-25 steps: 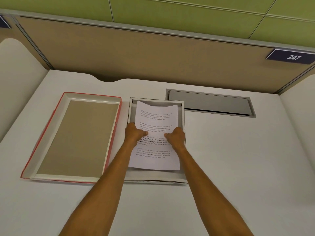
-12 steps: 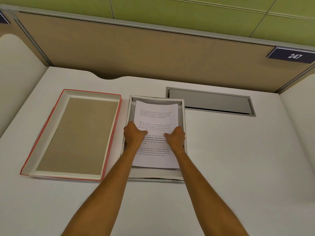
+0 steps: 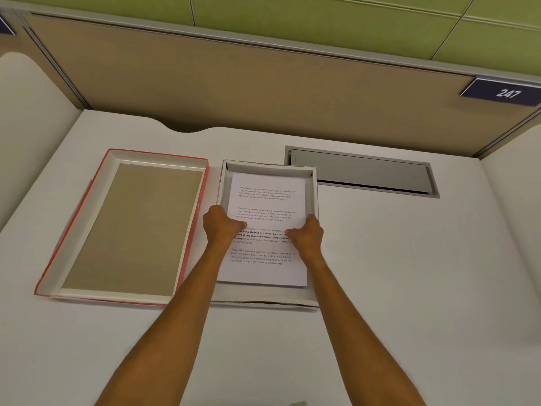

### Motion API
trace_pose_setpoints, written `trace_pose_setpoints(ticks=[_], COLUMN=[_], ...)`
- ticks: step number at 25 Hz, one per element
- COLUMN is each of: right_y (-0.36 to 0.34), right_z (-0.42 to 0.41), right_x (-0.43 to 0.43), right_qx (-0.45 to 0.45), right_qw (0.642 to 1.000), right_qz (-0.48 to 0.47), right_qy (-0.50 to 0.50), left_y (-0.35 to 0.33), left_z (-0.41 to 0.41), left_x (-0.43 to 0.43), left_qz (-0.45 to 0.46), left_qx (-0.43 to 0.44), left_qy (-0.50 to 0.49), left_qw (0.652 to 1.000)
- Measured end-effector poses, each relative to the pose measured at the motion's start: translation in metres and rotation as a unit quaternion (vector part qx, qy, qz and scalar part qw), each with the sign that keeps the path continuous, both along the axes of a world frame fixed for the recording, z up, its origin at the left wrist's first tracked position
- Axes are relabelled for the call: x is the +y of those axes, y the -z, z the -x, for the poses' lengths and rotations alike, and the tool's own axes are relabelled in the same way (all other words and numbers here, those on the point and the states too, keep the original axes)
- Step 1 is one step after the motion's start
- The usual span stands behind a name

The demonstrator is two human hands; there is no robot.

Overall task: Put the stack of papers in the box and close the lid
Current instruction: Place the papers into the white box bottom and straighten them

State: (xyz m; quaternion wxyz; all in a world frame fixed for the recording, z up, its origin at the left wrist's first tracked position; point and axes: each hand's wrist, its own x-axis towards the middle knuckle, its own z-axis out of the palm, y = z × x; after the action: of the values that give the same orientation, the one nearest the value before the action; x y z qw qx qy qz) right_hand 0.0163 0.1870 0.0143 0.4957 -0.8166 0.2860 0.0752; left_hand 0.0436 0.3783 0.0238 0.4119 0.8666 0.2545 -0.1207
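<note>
The stack of printed white papers lies inside the open white box in the middle of the desk, flat and nearly square with its walls. My left hand grips the stack's left edge, thumb on top of the page. My right hand grips the right edge the same way. The lid, red-edged with a brown inside, rests upside down on the desk just left of the box, touching its side.
A grey metal cable hatch is set into the white desk behind and right of the box. A tan partition with a "247" sign closes the back. White side panels stand left and right.
The papers have slid further into the box and flattened; the curl at their far end is gone. Both hands moved slightly apart, out to the stack's side edges.
</note>
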Motion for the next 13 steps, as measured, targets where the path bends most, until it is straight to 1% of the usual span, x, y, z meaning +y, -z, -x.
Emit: trace_pose_setpoints(ticks=[7, 9, 13], right_y=[-0.009, -0.011, -0.013], right_z=[-0.001, -0.002, -0.003], right_x=[-0.008, -0.007, -0.006], right_qx=[0.030, 0.040, 0.050], right_qw=[0.995, 0.994, 0.994], right_qz=[-0.091, -0.095, -0.080], right_qy=[0.033, 0.044, 0.051], left_y=[0.001, 0.001, 0.000], left_z=[-0.002, -0.003, -0.003], left_x=[0.008, 0.008, 0.009], left_qz=[0.105, 0.130, 0.127], left_qx=[0.028, 0.038, 0.053], left_qy=[-0.021, -0.035, -0.034], left_qw=[0.994, 0.990, 0.990])
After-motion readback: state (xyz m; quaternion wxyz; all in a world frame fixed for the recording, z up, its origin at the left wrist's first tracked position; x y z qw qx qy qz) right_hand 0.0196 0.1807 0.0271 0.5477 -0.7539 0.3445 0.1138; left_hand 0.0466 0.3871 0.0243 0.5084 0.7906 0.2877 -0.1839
